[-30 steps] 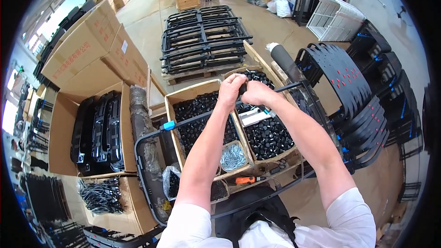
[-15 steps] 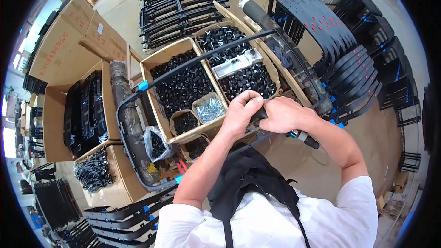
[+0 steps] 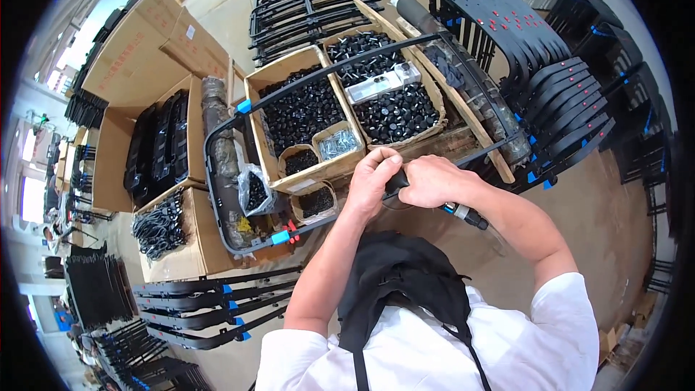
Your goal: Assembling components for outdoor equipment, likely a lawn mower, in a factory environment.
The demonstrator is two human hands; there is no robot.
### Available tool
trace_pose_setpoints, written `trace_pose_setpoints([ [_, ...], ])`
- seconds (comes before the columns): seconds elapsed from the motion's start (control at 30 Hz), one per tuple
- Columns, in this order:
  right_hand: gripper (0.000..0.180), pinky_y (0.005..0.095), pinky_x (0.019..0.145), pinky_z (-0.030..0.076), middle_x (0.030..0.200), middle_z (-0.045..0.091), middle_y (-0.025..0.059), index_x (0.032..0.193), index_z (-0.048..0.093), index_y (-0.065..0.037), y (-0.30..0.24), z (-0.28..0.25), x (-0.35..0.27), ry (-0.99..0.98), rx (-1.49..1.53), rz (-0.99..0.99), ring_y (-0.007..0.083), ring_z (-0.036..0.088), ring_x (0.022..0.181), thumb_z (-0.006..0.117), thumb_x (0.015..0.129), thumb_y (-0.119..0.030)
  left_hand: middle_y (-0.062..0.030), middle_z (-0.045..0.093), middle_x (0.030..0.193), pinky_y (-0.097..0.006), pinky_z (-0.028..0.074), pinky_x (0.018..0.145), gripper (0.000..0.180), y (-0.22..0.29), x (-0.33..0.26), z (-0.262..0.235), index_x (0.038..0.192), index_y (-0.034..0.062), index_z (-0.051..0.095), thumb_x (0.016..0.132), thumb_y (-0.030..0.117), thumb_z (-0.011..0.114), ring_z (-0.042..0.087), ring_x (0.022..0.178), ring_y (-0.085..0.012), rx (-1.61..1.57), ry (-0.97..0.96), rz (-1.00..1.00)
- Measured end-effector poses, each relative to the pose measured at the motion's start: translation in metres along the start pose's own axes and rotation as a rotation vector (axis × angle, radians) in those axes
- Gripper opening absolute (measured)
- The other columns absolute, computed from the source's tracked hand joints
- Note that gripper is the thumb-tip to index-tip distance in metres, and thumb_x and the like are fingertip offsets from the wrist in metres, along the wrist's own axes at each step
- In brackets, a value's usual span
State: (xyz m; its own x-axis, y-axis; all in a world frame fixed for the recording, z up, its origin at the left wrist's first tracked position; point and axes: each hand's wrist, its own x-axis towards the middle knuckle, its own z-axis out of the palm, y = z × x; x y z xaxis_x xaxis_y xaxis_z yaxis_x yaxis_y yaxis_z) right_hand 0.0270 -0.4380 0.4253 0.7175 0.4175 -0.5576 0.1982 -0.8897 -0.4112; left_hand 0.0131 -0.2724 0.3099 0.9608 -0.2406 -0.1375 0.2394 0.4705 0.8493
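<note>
My right hand [image 3: 438, 182] wraps around a dark air screwdriver [image 3: 469, 216], whose rear end with a blue ring and a thin hose sticks out below the palm. Close beside it, my left hand [image 3: 371, 182] is closed with thumb and fingertips pinched; what they hold is too small to make out. A black rounded part [image 3: 397, 179] shows between the two hands. Both are at the near rail of a black tubular frame [image 3: 333, 69] with blue wraps, which lies across padded supports and over boxes of small parts.
Inside the frame sit a cardboard box of black knobs [image 3: 250, 101], a tub of silver screws [image 3: 337, 145] and a white tray [image 3: 376, 87]. Curved black panels [image 3: 507, 25] are stacked on the right. A large carton [image 3: 108, 166] and bundled black cords [image 3: 159, 226] stand left.
The view has shifted, so the frame and boxes appear farther right and a little higher. My hands stay close together, with the tool still in my right hand.
</note>
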Motion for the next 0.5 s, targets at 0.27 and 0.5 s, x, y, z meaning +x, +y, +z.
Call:
trace_pose_setpoints([
  [0.27, 0.04, 0.0506, 0.085, 0.058, 0.092, 0.074, 0.0295, 0.088, 0.074, 0.008, -0.014, 0.003, -0.008, -0.023, -0.036, 0.048, 0.0434, 0.074, 0.091, 0.064, 0.084, -0.031, 0.0034, 0.066, 0.095, -0.025, 0.049, 0.078, 0.012, -0.002, -0.011, -0.003, 0.106, 0.0059, 0.069, 0.104, 0.017, 0.069, 0.057, 0.086, -0.0054, -0.007, -0.012, -0.019],
  [0.5, 0.042, 0.0519, 0.092, 0.057, 0.102, 0.075, 0.031, 0.098, 0.074, 0.008, -0.006, 0.021, -0.009, 0.009, -0.023, 0.007, 0.0451, 0.074, 0.1, 0.062, 0.085, -0.03, 0.0036, 0.065, 0.097, -0.025, 0.048, 0.083, 0.012, -0.01, -0.02, -0.004, 0.107, 0.0052, 0.068, 0.104, 0.017, 0.069, 0.056, 0.09, -0.0059, 0.028, -0.028, 0.018],
])
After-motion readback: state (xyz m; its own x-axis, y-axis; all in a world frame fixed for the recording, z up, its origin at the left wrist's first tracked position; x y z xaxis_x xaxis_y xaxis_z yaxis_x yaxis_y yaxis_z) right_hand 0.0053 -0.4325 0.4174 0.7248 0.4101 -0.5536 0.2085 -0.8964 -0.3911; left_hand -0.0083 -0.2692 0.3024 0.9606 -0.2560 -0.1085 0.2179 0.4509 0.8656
